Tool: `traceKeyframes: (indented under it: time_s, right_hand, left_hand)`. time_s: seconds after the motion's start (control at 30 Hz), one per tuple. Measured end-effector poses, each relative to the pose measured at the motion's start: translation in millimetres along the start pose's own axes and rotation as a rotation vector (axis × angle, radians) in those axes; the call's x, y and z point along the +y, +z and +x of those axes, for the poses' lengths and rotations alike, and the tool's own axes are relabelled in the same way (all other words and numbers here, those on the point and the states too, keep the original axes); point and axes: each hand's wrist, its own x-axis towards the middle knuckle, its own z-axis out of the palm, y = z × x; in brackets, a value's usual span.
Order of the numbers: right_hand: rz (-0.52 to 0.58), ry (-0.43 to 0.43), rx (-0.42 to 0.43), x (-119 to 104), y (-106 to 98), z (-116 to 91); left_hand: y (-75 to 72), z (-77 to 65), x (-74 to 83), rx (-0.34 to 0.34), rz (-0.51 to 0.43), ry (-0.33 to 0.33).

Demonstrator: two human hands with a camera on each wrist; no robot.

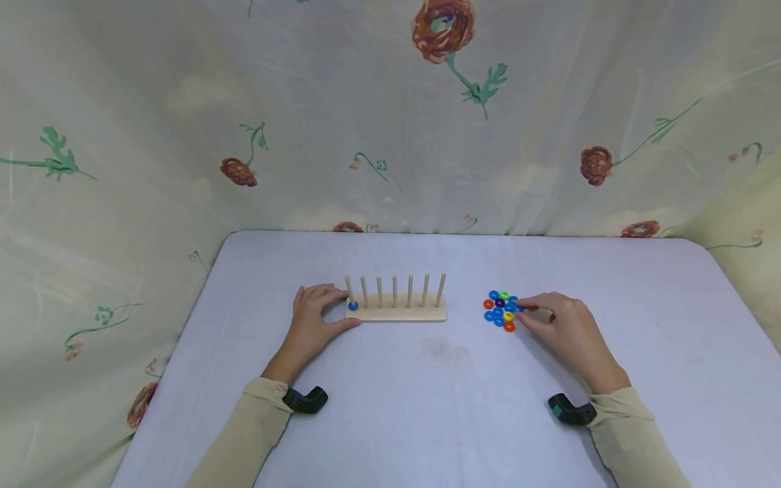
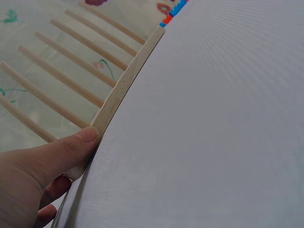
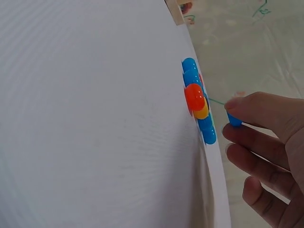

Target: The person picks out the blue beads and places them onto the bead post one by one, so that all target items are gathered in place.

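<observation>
**Small blue ring pinched at the edge of the pile**

We saw the right hand [image 1: 564,327] at the right side of a cluster of small glossy plastic rings [image 1: 502,310] in blue, orange, green, yellow and purple, lying flat and touching one another on the pale lilac tabletop [image 1: 427,407]. In the right wrist view its thumb and forefinger were closed on one small blue ring [image 3: 233,119], held just clear of the pile; the other fingers hung loosely curled below.

The left hand [image 1: 312,322] rested at the left end of a pale wooden peg rack [image 1: 399,312] with seven upright dowels, thumb pressed to the front edge of the base and fingers curved round the end. One blue ring [image 1: 353,306] already sat at the foot of the leftmost dowel.

We judged the rings to be light, hard and rather slippery, so a pinch across the outer rim, leaving the hole free, seemed the soundest hold. The rack looked stiff and light enough to slide, which the steadying hand would have checked. Whether the pinched ring was fully off the table we could not quite tell, since the view was oblique.
</observation>
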Motion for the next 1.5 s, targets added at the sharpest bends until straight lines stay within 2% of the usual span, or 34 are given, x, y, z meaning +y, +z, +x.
traceKeyframes:
  time_s: [0.3,0.53,1.13,1.5]
  right_hand:
    - [-0.001,-0.039,0.025,0,0,3]
    - [0.022,-0.026,-0.004,-8,-4,9]
    - [0.039,-0.135,0.034,-45,-13,37]
    - [0.110,-0.221,0.070,-69,-11,54]
  left_hand:
    - [0.1,-0.3,-0.8,0.004,-0.010,0.007]
    - [0.0,-0.1,-1.0,-0.005,-0.005,0.001]
    - [0.7,0.2,-0.9,-0.002,0.000,0.002]
    - [0.2,0.8,0.7,-0.005,0.010,-0.008]
